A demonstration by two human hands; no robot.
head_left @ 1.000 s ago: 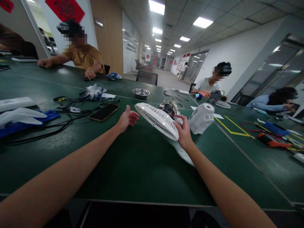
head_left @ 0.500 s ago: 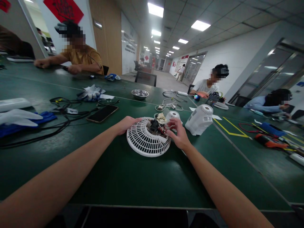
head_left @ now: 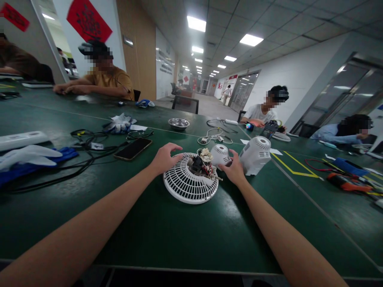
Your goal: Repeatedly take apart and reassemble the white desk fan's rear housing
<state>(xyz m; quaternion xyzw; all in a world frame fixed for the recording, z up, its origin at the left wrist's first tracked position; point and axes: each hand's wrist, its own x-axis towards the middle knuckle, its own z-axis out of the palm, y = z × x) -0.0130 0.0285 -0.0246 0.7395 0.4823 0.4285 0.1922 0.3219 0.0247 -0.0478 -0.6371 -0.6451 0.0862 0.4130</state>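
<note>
A white round fan grille (head_left: 191, 191) lies on the green table, with an exposed motor (head_left: 199, 165) and its wires on top. My left hand (head_left: 166, 159) is at the grille's left rim, thumb and fingers apart and nothing between them. Just right of the motor, my right hand (head_left: 235, 170) has thumb and fingers around a small white vented motor cover (head_left: 220, 154). Part of that cover is hidden behind the hand. A larger white plastic fan housing (head_left: 255, 156) stands upright close to the right hand.
A phone (head_left: 133, 149), black cables (head_left: 86, 159) and gloves (head_left: 32, 155) lie on the left. Behind the grille are a metal bowl (head_left: 178, 124) and a white cable (head_left: 215, 137). An orange multimeter (head_left: 344, 182) lies at the right. Several people sit around the table.
My right hand has moved from the motor to the small white cover and closed around it. My left hand has lifted its fingers off the grille's rim. The view has shifted slightly.
</note>
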